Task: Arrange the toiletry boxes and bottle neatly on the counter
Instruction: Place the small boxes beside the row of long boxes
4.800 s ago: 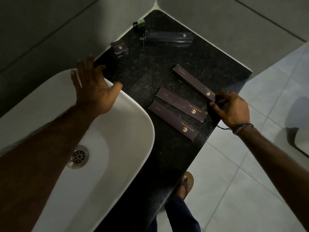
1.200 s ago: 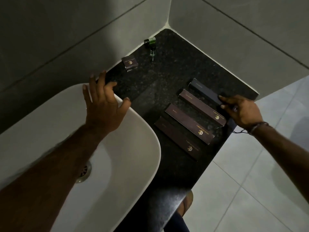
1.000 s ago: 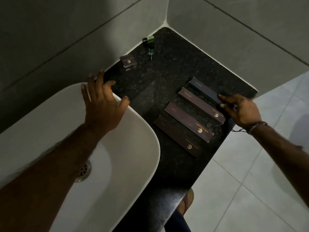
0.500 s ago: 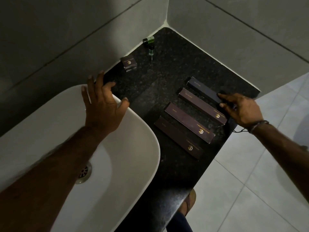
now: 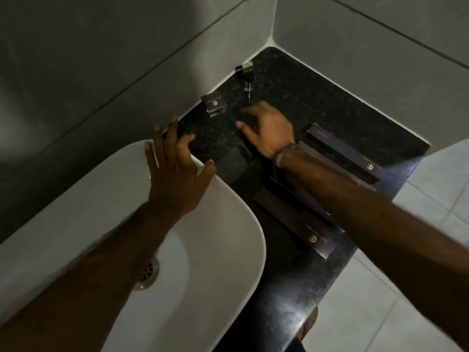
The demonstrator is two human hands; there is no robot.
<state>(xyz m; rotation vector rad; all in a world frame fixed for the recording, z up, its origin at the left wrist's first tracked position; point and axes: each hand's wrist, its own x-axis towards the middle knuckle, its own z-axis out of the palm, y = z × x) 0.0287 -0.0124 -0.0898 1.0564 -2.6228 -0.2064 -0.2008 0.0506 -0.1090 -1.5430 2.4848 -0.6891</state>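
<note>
Right grip [image 5: 266,130] hovers with fingers spread apart and empty over the dark bench [image 5: 291,313], reaching across the row of long boxes toward the back wall. Just beyond its fingertips and a little to their left lies the small square box [image 5: 214,104], flat on the bench against the wall. Farther ahead, toward the corner, sits the green bottle [image 5: 245,68], apart from the small box.

Both loose items lie ahead of this grip; the long boxes lie behind it, under the forearm. The nearest long box [image 5: 297,223] and the farthest long box [image 5: 342,152] run parallel, long axes slanting from the wall side down toward the bench's open edge; those between are largely hidden by the arm.

Left grip [image 5: 175,171] is open too, palm down on the sink rim [image 5: 228,196], holding nothing. It is about as near to the small box, but the right one is already pointed at it, so I judge the small box the likelier next pick.
</note>
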